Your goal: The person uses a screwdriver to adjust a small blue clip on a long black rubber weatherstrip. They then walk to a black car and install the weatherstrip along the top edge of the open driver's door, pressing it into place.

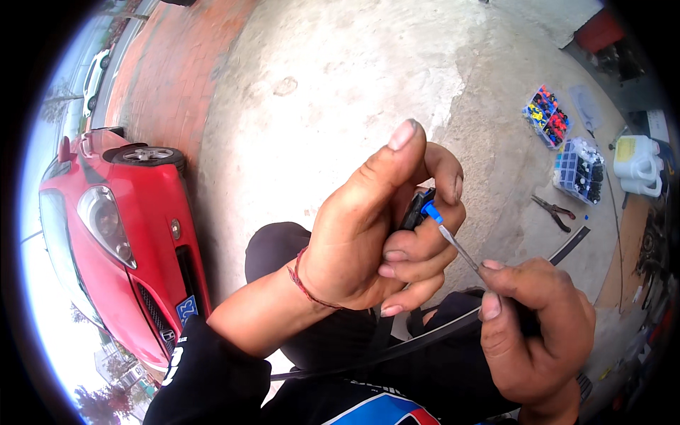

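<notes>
My left hand (361, 227) is raised at the middle, its fingers curled around a black plastic piece (412, 212) and its thumb pointing up. A small blue plastic clip (431, 211) sticks out of that piece between the fingers. Pinched between thumb and forefinger of my right hand (542, 329) is a thin metal tool with a flat tip (462, 249), like a small screwdriver; its handle is hidden. The tip meets the lower end of the blue clip or lies just beside it. A long black trim strip (443, 331) crosses my lap below both hands and reappears beyond the right one.
On the concrete floor at right lie two divided boxes of coloured clips (545, 117) and of dark and white clips (579, 170), with pliers (554, 211) close by. White jugs (637, 165) stand farther right. A red car (152, 219) is parked at left.
</notes>
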Demonstrator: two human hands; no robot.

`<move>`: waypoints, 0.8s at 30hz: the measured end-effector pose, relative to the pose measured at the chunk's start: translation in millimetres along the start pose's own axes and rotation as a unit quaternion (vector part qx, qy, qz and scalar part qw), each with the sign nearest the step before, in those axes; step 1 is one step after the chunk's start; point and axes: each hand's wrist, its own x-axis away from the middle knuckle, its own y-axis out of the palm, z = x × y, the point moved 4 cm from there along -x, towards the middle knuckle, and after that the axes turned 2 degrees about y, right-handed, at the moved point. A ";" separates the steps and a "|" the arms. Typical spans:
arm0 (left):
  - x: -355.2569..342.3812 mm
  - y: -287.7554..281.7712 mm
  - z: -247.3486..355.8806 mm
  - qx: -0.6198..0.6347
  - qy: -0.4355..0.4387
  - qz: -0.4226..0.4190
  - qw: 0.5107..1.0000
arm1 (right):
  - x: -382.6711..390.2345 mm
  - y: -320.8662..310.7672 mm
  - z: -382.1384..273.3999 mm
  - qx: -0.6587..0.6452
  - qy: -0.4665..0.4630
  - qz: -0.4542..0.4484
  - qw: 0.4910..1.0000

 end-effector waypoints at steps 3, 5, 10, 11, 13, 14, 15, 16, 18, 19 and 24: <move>2.4 2.0 -2.7 -0.034 0.004 0.002 0.999 | 3.9 6.5 4.0 -0.109 0.100 0.011 0.989; 2.7 2.6 -4.1 -0.018 -0.008 0.023 1.000 | 4.6 13.0 8.9 -0.171 0.132 0.016 0.976; 0.6 1.1 -7.0 -0.083 -0.012 0.065 0.994 | 1.3 11.3 5.4 -0.267 0.297 -0.025 0.916; 0.3 1.5 -6.7 -0.125 -0.016 0.082 0.989 | 1.8 12.5 6.3 -0.275 0.308 -0.021 0.911; -0.2 3.0 -6.5 -0.167 -0.015 0.094 0.981 | 2.8 14.1 9.4 -0.295 0.311 -0.022 0.903; 0.3 3.2 -6.6 -0.166 -0.011 0.097 0.981 | 3.6 14.8 12.5 -0.307 0.304 -0.027 0.902; 0.7 3.4 -6.5 -0.165 -0.008 0.100 0.981 | 3.4 15.2 12.4 -0.312 0.307 -0.029 0.899; 1.2 4.1 -6.9 -0.163 -0.012 0.102 0.981 | 3.8 15.2 12.3 -0.317 0.310 -0.031 0.896; 0.9 4.5 -6.4 -0.161 -0.022 0.104 0.981 | 1.6 14.5 7.4 -0.314 0.337 -0.027 0.887; 0.3 4.1 -6.1 -0.154 -0.020 0.102 0.983 | 1.5 14.3 7.6 -0.314 0.340 -0.026 0.886; -0.2 2.5 -8.0 -0.136 -0.011 0.085 0.987 | 3.3 15.9 8.6 -0.315 0.347 -0.015 0.883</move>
